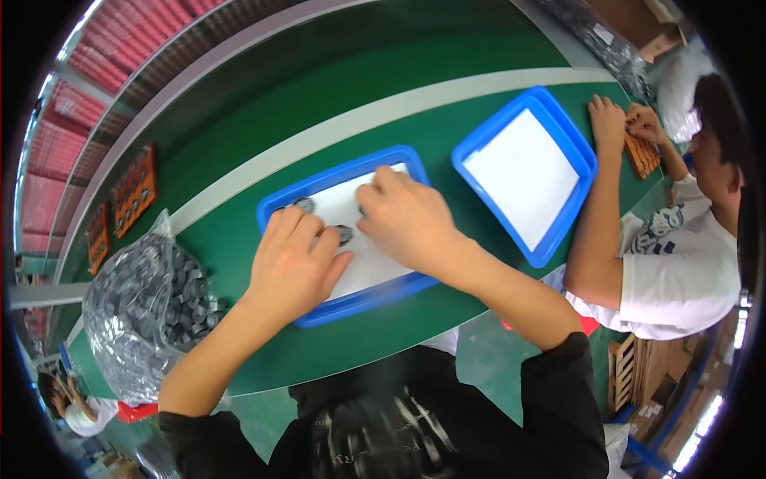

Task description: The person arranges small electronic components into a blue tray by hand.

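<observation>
Left hand [291, 259]: fingers curled over a blue tray [363, 301], beside a small grey piece [344, 234]; from here I cannot tell whether it grips anything. Right hand [403, 215]: apart from the left, fingers bent down over the same tray; its grip is hidden too. Second grey piece [305, 204]: in the tray, beyond the left fingers. White paper [375, 267]: lining the tray. Left: clear bag [128, 311] of grey pieces. Right: another blue tray [523, 180], paper-lined; past it, a co-worker [678, 279] handling an orange rack [641, 156]. Beneath: green table [351, 351].
</observation>
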A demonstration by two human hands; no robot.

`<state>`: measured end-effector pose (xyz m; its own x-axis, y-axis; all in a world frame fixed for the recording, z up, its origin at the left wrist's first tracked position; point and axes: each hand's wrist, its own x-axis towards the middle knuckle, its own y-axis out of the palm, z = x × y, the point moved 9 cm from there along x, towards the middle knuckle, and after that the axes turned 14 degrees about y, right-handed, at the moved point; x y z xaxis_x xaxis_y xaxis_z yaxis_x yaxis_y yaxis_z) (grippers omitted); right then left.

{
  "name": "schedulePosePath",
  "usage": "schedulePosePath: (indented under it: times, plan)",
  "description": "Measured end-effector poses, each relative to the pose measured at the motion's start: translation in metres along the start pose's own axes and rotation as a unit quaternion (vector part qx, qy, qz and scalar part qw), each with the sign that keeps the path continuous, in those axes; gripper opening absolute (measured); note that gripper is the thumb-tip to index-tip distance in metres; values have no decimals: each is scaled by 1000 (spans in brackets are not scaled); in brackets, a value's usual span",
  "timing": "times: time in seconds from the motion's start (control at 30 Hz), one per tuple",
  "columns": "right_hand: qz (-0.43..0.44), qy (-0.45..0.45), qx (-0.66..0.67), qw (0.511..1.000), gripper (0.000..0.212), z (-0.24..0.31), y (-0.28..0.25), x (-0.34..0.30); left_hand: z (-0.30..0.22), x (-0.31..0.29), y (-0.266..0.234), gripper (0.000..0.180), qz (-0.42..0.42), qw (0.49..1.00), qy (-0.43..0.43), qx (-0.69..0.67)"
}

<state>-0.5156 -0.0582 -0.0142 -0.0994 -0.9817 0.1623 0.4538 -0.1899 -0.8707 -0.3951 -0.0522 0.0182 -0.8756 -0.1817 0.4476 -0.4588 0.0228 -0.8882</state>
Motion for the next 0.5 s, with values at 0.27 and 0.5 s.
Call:
schedulePosePath:
  times: [0.27,0.5]
  plan:
    - [-39,-37,1,999,8,2,-6,7,13,14,15,10,-25,996,17,82]
    - [-41,-65,29,997,10,0,-3,12,27,16,15,8,-40,994,9,105]
